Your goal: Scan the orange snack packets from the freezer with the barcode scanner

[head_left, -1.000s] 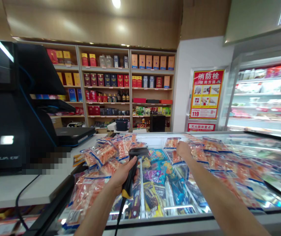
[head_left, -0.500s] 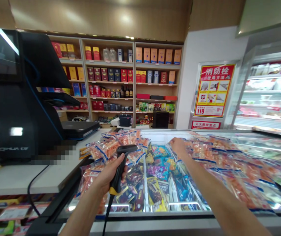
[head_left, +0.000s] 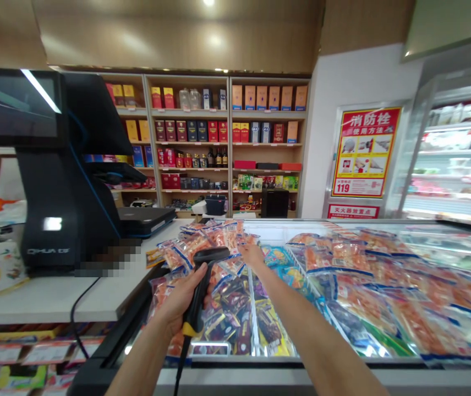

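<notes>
Bkgd sign [head_left: 365, 153] "119", POS [head_left: 60, 203] "QIHUA"; L grip [head_left: 186, 290] round scanner [head_left: 211, 254], R grip [head_left: 252, 255] hold unclear.

We've got a big wooden shelf unit [head_left: 230, 148] straight ahead, rows of boxes and some bottles on it, with glossy wood-look panelling [head_left: 169, 47] above that's catching glare from a ceiling light [head_left: 208, 2]. To the right of it we're looking at a white wall [head_left: 321, 137] with a framed red and yellow poster [head_left: 365, 154], big "119" on it, and a smaller red sign [head_left: 353, 211] just below. Far right, a super bright display fridge [head_left: 458, 157]. Left side, we have a white desk [head_left: 49, 302] with stocked racks [head_left: 21, 355] underneath.
</notes>
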Motion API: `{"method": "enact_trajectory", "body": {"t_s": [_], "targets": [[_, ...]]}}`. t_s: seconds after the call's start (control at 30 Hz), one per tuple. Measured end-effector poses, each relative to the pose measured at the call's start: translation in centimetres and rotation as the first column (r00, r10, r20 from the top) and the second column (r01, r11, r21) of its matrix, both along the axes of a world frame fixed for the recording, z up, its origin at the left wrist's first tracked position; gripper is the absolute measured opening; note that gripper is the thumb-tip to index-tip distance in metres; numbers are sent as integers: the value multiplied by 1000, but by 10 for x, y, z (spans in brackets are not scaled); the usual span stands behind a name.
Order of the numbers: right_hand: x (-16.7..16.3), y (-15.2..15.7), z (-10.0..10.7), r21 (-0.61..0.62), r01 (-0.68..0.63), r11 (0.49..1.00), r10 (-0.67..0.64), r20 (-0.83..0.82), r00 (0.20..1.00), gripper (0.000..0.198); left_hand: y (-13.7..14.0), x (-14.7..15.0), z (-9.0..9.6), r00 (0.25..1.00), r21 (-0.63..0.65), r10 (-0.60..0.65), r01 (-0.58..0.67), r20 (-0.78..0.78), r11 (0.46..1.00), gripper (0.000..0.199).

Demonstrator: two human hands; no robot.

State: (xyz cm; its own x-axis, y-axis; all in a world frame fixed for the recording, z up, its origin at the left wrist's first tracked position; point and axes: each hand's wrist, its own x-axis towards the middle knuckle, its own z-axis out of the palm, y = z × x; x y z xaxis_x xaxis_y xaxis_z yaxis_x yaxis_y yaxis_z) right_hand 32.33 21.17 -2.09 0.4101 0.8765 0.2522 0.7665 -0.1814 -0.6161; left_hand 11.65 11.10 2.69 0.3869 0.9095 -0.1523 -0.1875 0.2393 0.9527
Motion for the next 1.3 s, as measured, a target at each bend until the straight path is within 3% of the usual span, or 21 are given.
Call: {"method": "enact_trajectory", "body": {"t_s": [0.23, 0.33, 0.63, 0.97, 1.1, 1.3], "targets": [[26, -13, -2, 312, 49, 949, 16, -202, 979, 29, -4, 7, 4, 998, 37, -63, 62, 31, 997, 29], [48, -28, -2, 357, 93, 930, -5, -239, 971, 30, -5, 15, 8, 993, 35, -118, 117, 29, 993, 31], [88, -66, -11, 336, 168, 927, -105, -196, 975, 28, -17, 52, 26, 976, 63, -207, 203, 74, 977, 31], [106, -76, -19, 310, 226, 924, -180, -170, 969, 30, -17, 72, 23, 960, 52, -263, 259, 97, 965, 31], [121, -80, -10, 250, 315, 916, -290, -132, 948, 31, -16, 73, 22, 964, 47, -250, 247, 94, 968, 31], [161, -92, 16, 174, 523, 834, -533, 11, 846, 37, -7, 63, 17, 975, 36, -209, 207, 72, 978, 33]]}}
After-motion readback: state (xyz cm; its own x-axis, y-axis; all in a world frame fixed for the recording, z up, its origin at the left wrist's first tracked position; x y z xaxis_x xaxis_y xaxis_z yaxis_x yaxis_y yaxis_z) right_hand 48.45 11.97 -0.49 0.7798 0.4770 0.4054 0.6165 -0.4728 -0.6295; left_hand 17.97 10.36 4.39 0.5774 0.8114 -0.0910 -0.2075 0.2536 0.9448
